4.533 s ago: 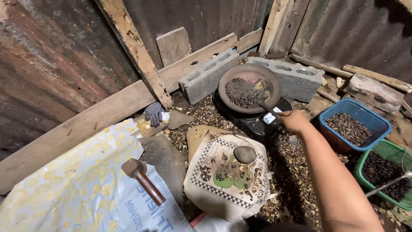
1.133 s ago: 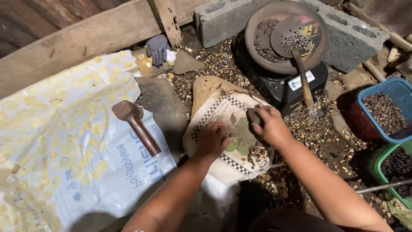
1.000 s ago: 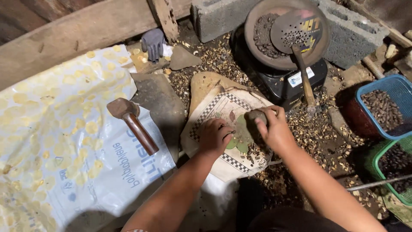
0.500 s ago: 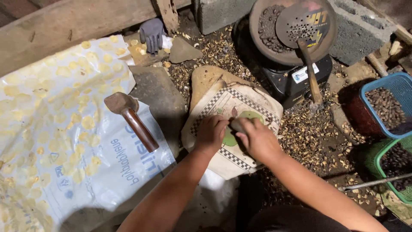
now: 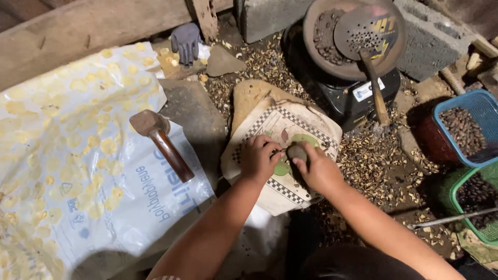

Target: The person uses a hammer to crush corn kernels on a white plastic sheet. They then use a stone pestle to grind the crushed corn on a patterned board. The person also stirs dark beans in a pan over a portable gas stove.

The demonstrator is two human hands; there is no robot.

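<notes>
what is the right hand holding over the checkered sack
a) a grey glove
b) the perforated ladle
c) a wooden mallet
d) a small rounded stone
d: the right hand has its grip on a small rounded stone over the checkered sack, while the mallet, ladle and grey glove lie untouched elsewhere.

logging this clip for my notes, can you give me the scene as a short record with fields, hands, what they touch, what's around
left hand: left hand rests on the patterned cloth-covered pad, fingertips by the stone
right hand: right hand grips the small grey rounded stone against the pad
left of pad: wooden-handled mallet lying on the white and yellow plastic sack
behind pad: round dark pan of roasted seeds on a black stove, perforated metal skimmer laid across it
right: blue plastic basket of seeds
ground: scattered husks
</notes>
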